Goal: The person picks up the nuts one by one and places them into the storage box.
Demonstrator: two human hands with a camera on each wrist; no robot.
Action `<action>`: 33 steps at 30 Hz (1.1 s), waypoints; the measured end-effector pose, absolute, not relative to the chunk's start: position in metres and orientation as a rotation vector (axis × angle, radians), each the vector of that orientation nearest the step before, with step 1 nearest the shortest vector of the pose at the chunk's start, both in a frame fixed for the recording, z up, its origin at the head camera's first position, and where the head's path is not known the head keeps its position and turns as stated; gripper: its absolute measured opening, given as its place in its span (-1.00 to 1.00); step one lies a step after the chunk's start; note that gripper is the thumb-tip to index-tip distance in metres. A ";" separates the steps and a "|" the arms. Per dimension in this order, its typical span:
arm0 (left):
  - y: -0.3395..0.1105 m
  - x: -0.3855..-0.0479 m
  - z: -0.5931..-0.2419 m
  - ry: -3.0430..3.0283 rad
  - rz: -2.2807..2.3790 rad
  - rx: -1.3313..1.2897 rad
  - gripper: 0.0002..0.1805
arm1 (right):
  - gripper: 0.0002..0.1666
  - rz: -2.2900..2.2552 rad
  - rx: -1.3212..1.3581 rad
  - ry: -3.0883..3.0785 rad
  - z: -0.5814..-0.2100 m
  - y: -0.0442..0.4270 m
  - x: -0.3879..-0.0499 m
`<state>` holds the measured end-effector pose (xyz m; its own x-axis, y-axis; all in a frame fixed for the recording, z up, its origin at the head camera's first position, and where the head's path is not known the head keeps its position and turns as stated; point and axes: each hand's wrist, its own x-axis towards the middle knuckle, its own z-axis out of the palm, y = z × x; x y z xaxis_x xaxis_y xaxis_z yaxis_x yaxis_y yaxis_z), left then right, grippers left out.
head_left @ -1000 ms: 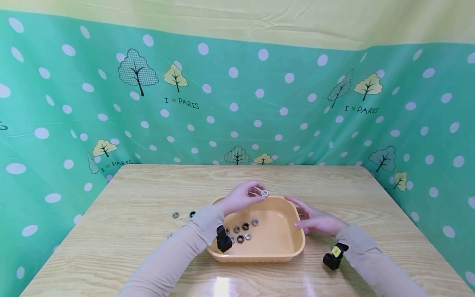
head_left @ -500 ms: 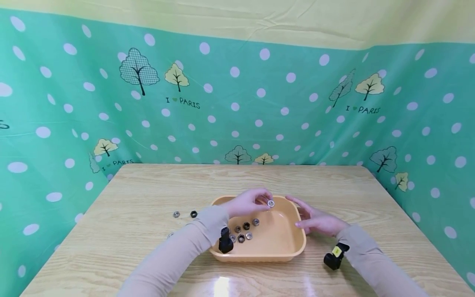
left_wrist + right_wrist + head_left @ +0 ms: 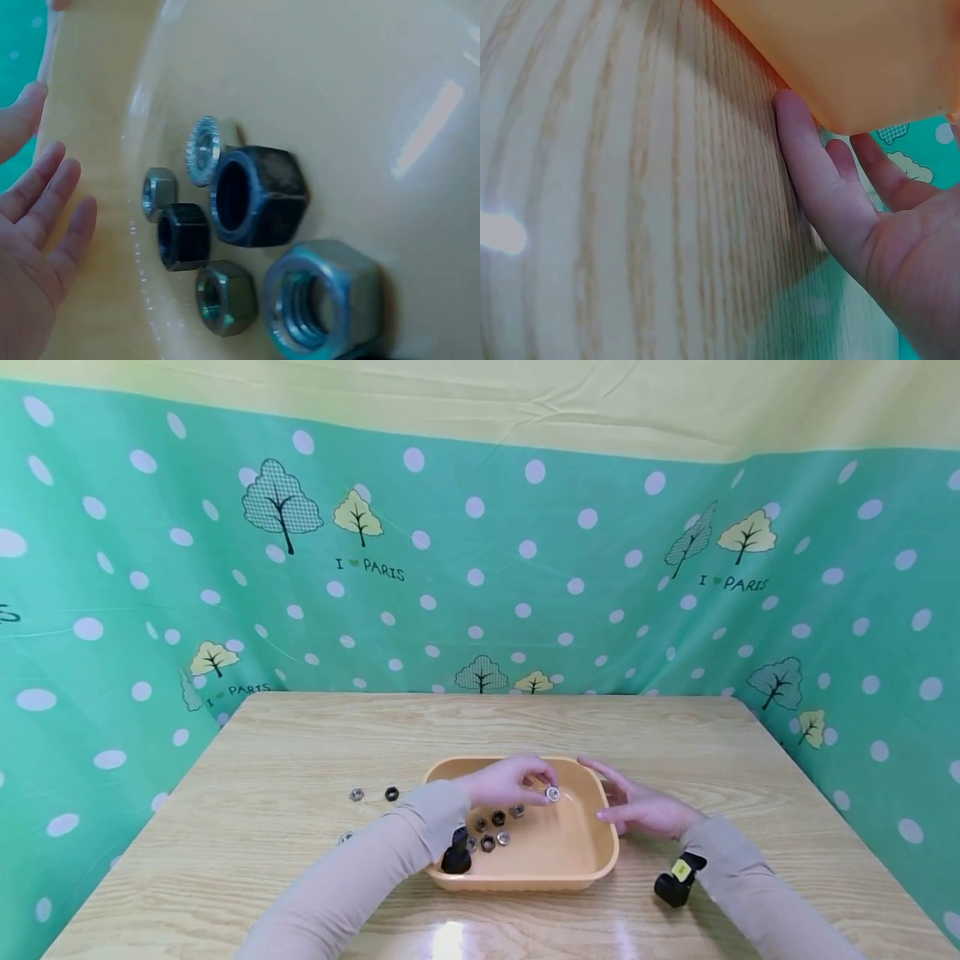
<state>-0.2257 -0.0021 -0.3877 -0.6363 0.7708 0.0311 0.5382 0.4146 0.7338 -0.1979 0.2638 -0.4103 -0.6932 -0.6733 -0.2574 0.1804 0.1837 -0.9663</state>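
Observation:
In the head view my left hand (image 3: 510,782) pinches a silver nut (image 3: 552,794) with thumb and fingertips, over the inside of a peach plastic basin (image 3: 517,884). Below and left of it, several silver and black nuts lie on the basin floor, among them a black nut (image 3: 259,196) and a large silver nut (image 3: 326,300) close to the left wrist camera. My right hand (image 3: 647,807) holds the basin's right side, thumb at the rim and fingers around the outside. From the right wrist, fingers (image 3: 810,142) show against the outer wall.
Left of the basin on the wooden table (image 3: 285,752) lie a silver nut (image 3: 356,794), a black nut (image 3: 392,793) and another silver nut (image 3: 345,837), partly hidden by the left sleeve. A green dotted curtain (image 3: 480,610) hangs behind and along both sides.
My left hand has moved right and down with the silver nut, from near the basin's back rim to lower inside it. The right hand stays at the rim.

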 end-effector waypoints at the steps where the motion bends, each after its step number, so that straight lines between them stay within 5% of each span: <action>1: -0.001 -0.225 -0.389 2.371 1.027 1.150 -0.80 | 0.02 -1.590 -0.468 1.777 -0.410 0.264 -0.198; 33: 0.015 -0.220 -0.408 2.577 0.735 1.242 -0.85 | 0.01 -1.603 -0.499 1.750 -0.410 0.264 -0.198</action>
<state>-0.2204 0.0154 -0.4084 -0.6319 0.7738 0.0446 0.6808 0.5266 0.5092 -0.1976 0.2638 -0.4097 -0.6801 -0.6942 -0.2355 0.1738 0.1594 -0.9718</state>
